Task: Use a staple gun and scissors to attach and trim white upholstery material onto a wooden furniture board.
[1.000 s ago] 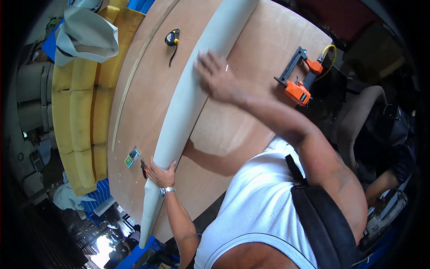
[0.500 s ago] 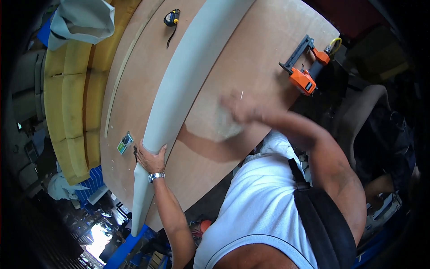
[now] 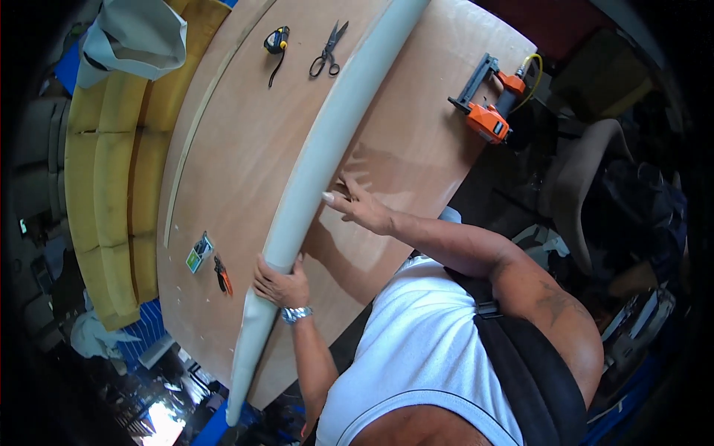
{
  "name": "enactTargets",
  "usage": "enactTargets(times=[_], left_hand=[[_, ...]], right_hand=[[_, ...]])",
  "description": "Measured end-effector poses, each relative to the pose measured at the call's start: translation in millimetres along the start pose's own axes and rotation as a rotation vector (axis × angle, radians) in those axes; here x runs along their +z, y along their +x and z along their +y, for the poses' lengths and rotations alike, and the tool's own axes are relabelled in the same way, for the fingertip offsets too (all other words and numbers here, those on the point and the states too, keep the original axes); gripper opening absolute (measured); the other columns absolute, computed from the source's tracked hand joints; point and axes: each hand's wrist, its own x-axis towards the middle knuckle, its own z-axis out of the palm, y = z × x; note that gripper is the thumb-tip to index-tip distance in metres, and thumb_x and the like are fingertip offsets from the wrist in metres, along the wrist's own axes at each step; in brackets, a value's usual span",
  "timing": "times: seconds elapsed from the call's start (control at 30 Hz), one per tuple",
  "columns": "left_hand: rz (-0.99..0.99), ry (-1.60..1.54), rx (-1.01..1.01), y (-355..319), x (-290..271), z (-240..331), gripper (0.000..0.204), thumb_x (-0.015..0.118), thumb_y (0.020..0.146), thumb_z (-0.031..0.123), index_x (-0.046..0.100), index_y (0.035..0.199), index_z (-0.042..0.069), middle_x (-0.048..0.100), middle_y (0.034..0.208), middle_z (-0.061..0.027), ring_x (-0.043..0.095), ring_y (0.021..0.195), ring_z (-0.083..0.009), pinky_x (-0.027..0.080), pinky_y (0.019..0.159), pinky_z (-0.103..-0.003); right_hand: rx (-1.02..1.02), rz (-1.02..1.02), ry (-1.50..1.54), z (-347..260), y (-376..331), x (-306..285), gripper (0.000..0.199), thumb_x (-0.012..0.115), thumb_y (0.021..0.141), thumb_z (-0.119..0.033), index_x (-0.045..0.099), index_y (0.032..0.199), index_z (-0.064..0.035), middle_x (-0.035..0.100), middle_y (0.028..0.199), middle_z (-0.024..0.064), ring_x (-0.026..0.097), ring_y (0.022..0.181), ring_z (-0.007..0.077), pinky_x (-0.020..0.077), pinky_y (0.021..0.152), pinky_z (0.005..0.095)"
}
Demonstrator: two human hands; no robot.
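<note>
A long, pale grey covered strip [image 3: 331, 141] runs slantwise over the plywood tabletop [image 3: 416, 141], narrowing to a wrinkled, loose tail [image 3: 253, 327] at its near end. My left hand [image 3: 281, 284], with a metal watch at the wrist, is wrapped around the strip where the tail begins. Close to the strip's right edge is my right hand [image 3: 362, 208], fingers apart and thumb pointing at the strip. Whether its fingertips touch the strip I cannot tell. Left of my left hand lie orange-handled pliers [image 3: 222, 276] and a small green-and-clear packet [image 3: 198, 253].
Black scissors [image 3: 328, 53] and a tape measure [image 3: 277, 41] lie beyond the strip. An orange staple gun [image 3: 487, 104] with a yellow hose rests at the table's right edge. Yellow foam cushions [image 3: 104, 178] and a pale fabric bag [image 3: 137, 41] stand left of the table.
My right hand has moved left to the strip, its fingers now spread. The strip has shifted rightward under my left hand, and the scissors and pliers now show fully.
</note>
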Motion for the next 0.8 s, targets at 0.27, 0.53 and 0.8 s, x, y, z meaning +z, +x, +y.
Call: enactTargets(times=[0.27, 0.53, 0.8], left_hand=[[-0.287, -0.696, 0.263, -75.4, -24.9, -43.4, 0.072, 0.081, 0.087, 0.030, 0.052, 0.146, 0.001, 0.057, 0.144, -0.0245, 0.055, 0.131, -0.0434, 0.043, 0.111, -0.053], [-0.138, -0.485, -0.125, -96.9, -18.7, -240.0, 0.047, 0.075, 0.092, 0.018, 0.061, 0.134, 0.000, 0.066, 0.131, -0.0220, 0.061, 0.124, -0.0407, 0.047, 0.106, -0.050], [-0.226, -0.360, -0.446, -133.1, 20.5, -399.2, 0.052, 0.072, 0.097, 0.036, 0.063, 0.133, 0.000, 0.066, 0.134, -0.0233, 0.061, 0.124, -0.0424, 0.047, 0.108, -0.049]], right_hand=[[0.026, 0.243, 0.271, 48.3, 16.8, -13.6, 0.075, 0.072, 0.098, -0.048, 0.043, 0.151, -0.0030, 0.059, 0.142, 0.0169, 0.060, 0.130, 0.0319, 0.0542, 0.101, 0.0547], [0.142, 0.465, -0.520, 68.2, 13.3, -35.9, 0.075, 0.068, 0.095, -0.061, 0.055, 0.138, -0.0005, 0.064, 0.126, 0.0169, 0.065, 0.114, 0.0297, 0.0596, 0.089, 0.0473], [0.303, 0.297, -0.388, 91.8, -55.1, -2.7, 0.070, 0.066, 0.097, -0.062, 0.058, 0.134, -0.0044, 0.068, 0.122, 0.0133, 0.067, 0.111, 0.0247, 0.0577, 0.089, 0.0446]])
